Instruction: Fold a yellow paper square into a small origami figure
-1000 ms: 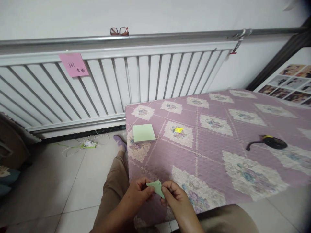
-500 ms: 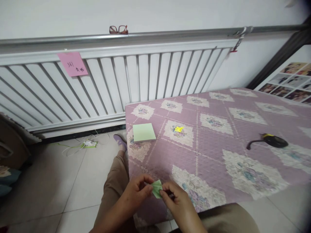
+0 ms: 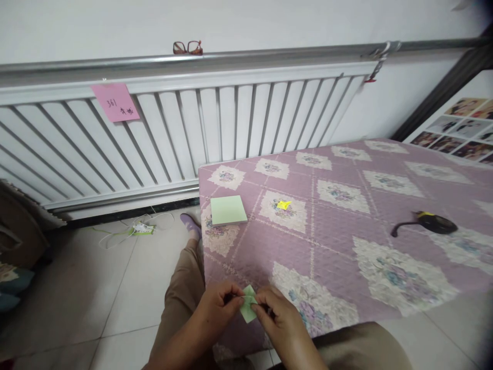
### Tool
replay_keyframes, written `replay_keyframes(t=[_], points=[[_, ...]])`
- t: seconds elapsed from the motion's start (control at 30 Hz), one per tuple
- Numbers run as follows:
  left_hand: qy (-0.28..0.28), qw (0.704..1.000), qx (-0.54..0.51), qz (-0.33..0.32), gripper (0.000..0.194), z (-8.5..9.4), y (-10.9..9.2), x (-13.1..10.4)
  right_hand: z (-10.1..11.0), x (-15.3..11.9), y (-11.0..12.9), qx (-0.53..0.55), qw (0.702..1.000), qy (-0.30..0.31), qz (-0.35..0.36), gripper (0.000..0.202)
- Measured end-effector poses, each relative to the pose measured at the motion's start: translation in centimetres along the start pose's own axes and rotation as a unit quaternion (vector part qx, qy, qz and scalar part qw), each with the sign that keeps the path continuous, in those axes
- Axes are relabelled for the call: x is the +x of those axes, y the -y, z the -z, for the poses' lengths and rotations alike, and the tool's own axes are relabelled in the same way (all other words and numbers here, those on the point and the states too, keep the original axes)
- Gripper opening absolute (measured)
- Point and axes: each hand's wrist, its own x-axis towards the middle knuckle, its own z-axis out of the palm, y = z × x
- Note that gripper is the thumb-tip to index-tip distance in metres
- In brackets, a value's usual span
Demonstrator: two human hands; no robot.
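A small folded piece of green paper (image 3: 248, 304) is held over the near left part of the table. My left hand (image 3: 222, 303) pinches its left side between thumb and fingers. On its right side, the thumb and fingers of my right hand (image 3: 274, 307) close on the same paper. Beyond my hands, a pad of pale green square paper (image 3: 228, 210) lies near the table's left edge. To the right of the pad rests a small folded yellow paper piece (image 3: 284, 205).
A purple patterned cloth (image 3: 285, 252) covers the table. Farther right lies a black and yellow object with a curved end (image 3: 437, 223). Behind is a white radiator (image 3: 227, 123) with a pink note (image 3: 115, 102); glasses (image 3: 187, 48) sit on the pipe above.
The green paper is turned and opened out somewhat, showing a taller diamond shape. My fingers have shifted slightly on it, both hands still gripping.
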Motion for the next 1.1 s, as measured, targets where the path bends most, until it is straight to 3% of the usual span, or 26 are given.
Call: replay_keyframes(t=[0.2,0.33,0.67,0.87,1.1], points=[[-0.014,0.999,-0.036,0.005,0.009,0.0,0.3,0.2,0.4,0.1,0.6,0.085,0.996,-0.017,-0.025,0.015],[-0.012,0.995,-0.099,0.015,0.018,0.0,0.3,0.3,0.2,0.1,0.4,0.147,0.987,-0.039,-0.045,0.018],[-0.020,0.968,-0.243,0.058,0.028,-0.5,1.4,0.6,-0.2,0.0,0.1,0.300,0.944,-0.040,-0.132,0.025],[-0.020,0.961,-0.269,0.063,0.023,-0.5,1.6,0.5,-0.3,-0.2,-0.4,0.320,0.934,-0.067,-0.143,0.026],[-0.031,0.960,-0.271,0.070,0.029,-0.4,0.5,0.6,0.2,-0.3,-0.4,0.339,0.923,-0.083,-0.161,0.028]])
